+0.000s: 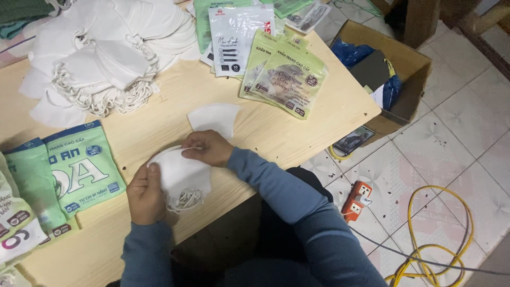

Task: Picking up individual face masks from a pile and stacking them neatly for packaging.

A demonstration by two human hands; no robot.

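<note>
Both my hands hold a small stack of white face masks (179, 178) above the near edge of a light wooden table (159, 106). My left hand (144, 195) grips the stack from below on the left, with the ear loops hanging under it. My right hand (208, 148) pinches the stack's top edge. A single white mask (215, 118) lies flat on the table just beyond my right hand. A large heap of white masks (103, 53) with tangled loops sits at the far left.
Green printed pouches (69, 170) lie at the left edge, more green and white pouches (276, 69) at the far right of the table. On the tiled floor stand a cardboard box (406, 69), a phone (353, 140), an orange power strip (357, 199) and yellow cable (441, 234).
</note>
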